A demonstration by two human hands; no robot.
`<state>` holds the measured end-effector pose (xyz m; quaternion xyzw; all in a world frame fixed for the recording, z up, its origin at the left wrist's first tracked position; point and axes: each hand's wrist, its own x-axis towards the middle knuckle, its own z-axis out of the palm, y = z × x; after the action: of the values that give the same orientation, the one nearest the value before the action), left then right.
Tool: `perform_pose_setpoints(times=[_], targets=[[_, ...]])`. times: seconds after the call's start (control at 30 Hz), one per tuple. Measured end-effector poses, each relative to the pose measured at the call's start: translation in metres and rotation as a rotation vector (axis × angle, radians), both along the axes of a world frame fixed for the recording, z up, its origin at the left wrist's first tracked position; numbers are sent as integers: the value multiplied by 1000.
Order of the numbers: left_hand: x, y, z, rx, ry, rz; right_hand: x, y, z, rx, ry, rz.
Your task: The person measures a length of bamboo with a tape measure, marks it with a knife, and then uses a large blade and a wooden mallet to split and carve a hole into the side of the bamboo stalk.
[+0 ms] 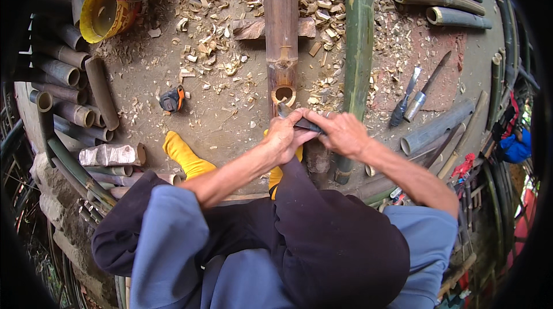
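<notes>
- Your right hand (pixel 344 134) is closed around a dark-handled knife (pixel 308 125).
- Your left hand (pixel 282 137) grips it too, just beside the right.
- Its blade is at the open near end of the brown bamboo pole (pixel 280 9), which lies straight ahead across a block (pixel 247 29).
- Right of that lie a green bamboo pole (pixel 358 38) and a metal-handled knife (pixel 427 85).
- A tape measure (pixel 171 100) sits left.

Yellow bucket (pixel 122 12), orange-and-black tape measure (pixel 170 100)
</notes>
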<state>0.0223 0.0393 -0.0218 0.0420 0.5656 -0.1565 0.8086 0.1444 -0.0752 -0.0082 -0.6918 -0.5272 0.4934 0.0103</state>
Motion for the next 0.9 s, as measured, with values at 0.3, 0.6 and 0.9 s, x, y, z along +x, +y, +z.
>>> perform_pose_setpoints(times=[0.3, 0.6, 0.9], targets=[[7, 25, -6, 140, 39, -789, -92, -6, 10, 150, 297, -995], [12, 13, -14, -29, -292, 306, 28, 62, 26, 98, -225, 175], [10, -40, -23, -259, -440, 851, 48, 82, 19, 288, -336, 656]])
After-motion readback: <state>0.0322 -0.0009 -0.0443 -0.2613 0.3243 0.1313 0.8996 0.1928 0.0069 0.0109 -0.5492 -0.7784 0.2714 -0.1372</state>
